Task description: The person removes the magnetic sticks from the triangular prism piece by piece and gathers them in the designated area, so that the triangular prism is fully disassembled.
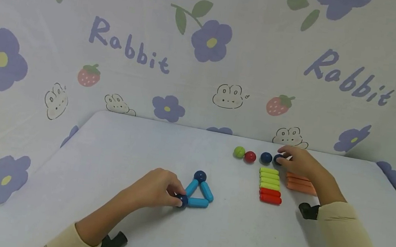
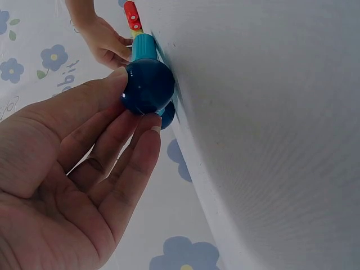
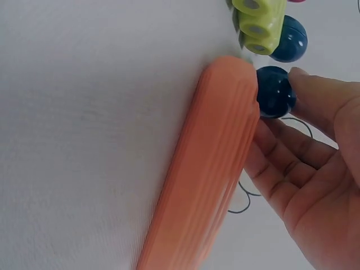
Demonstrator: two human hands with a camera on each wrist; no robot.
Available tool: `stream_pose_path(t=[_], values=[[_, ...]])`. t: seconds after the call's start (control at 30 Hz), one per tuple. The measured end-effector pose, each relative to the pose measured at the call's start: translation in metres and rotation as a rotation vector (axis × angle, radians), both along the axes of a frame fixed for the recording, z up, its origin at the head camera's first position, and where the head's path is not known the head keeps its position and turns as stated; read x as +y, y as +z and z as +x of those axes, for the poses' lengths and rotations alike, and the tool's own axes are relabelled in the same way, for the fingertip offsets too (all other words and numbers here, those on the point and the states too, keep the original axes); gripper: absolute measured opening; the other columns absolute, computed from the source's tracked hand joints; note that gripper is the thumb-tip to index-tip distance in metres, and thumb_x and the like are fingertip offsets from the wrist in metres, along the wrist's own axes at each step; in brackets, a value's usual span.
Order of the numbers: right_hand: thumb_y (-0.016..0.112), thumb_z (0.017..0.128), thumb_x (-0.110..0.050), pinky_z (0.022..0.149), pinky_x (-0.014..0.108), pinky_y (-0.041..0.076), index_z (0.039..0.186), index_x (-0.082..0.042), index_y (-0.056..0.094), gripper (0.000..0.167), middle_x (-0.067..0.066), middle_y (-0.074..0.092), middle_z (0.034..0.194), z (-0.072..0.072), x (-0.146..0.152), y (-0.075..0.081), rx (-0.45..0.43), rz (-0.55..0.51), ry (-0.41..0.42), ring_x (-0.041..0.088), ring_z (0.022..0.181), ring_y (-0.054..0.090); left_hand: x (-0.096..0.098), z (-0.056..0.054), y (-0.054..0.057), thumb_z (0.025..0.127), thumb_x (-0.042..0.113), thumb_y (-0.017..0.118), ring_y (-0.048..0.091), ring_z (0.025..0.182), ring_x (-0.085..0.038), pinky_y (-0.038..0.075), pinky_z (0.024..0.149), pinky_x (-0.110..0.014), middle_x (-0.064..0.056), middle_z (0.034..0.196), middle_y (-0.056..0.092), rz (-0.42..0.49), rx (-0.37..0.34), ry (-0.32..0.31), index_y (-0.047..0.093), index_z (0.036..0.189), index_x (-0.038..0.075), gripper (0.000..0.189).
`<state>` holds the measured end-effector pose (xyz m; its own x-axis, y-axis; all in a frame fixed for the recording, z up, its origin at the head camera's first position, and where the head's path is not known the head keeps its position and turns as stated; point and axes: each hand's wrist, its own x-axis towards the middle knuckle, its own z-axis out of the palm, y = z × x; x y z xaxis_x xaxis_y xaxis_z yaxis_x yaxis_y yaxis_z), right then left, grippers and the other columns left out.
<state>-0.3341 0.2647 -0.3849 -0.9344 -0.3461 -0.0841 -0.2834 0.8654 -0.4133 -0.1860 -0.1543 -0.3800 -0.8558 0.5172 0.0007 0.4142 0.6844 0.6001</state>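
Observation:
My left hand (image 1: 153,188) pinches a dark blue ball (image 2: 149,87) between thumb and fingers at the lower left corner of a triangle laid on the table. Three light blue rods (image 1: 198,202) form its sides, and another dark blue ball (image 1: 200,176) sits at the top corner. No ball stands at the lower right corner. Farther back on the right, my right hand (image 1: 301,161) holds a dark blue ball (image 3: 275,93) between thumb and fingers. Beside that ball, to its left, lies one more dark blue ball (image 1: 266,158).
A red ball (image 1: 250,157) and a green ball (image 1: 239,152) continue the back row leftward. In front lie several yellow-green rods (image 1: 269,179) and two red rods (image 1: 270,199), side by side. Orange rods (image 1: 301,184) lie under the right forearm. A printed cloth (image 1: 196,78) hangs behind the white table (image 1: 125,143).

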Motion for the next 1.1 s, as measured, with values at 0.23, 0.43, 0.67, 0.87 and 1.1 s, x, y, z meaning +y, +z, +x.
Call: stream_pose_path(t=[0.23,0.43,0.67,0.87,1.1], values=[[0.047,0.105,-0.012,0.094,0.061,0.046,0.136,0.006,0.052,0.036,0.032,0.057,0.128,0.007,0.004,0.007,0.065,-0.036,-0.039,0.047,0.113,0.056,0.000,0.000,-0.001,0.082,0.012,0.083,0.063,0.079,-0.006,0.053,0.068,-0.023,0.005,0.088,0.068,-0.010,-0.004,0.006,0.080,0.100,0.009,0.018],[0.041,0.105,-0.006,0.098,0.061,0.044,0.133,0.007,0.054,0.033,0.030,0.056,0.130,0.017,-0.001,0.011,0.162,-0.117,-0.096,0.046,0.116,0.053,0.000,0.000,-0.001,0.082,0.012,0.083,0.063,0.079,-0.006,0.053,0.068,-0.023,0.005,0.088,0.068,-0.013,0.003,-0.005,0.080,0.100,0.009,0.018],[0.061,0.098,-0.006,0.077,0.043,0.054,0.110,0.002,0.069,0.017,0.014,0.068,0.099,0.048,-0.053,0.020,0.251,-0.163,0.007,0.029,0.088,0.059,-0.001,-0.001,-0.002,0.082,0.011,0.083,0.063,0.079,-0.006,0.053,0.068,-0.022,0.006,0.087,0.068,-0.011,0.005,-0.002,0.080,0.100,0.009,0.018],[0.070,0.093,-0.012,0.065,0.029,0.051,0.094,-0.006,0.075,0.007,-0.003,0.064,0.080,0.079,-0.120,0.025,0.178,-0.135,0.159,0.017,0.074,0.055,-0.001,-0.001,-0.003,0.082,0.010,0.083,0.064,0.080,-0.007,0.053,0.069,-0.024,0.005,0.088,0.069,-0.005,0.014,-0.010,0.079,0.100,0.009,0.018],[0.075,0.091,-0.023,0.062,0.025,0.050,0.094,-0.009,0.077,0.015,-0.007,0.062,0.071,0.099,-0.174,0.009,0.053,-0.062,0.209,0.013,0.070,0.055,0.000,-0.001,-0.001,0.082,0.011,0.083,0.065,0.081,-0.008,0.053,0.070,-0.023,0.005,0.088,0.069,-0.007,0.006,-0.010,0.079,0.100,0.008,0.018]])
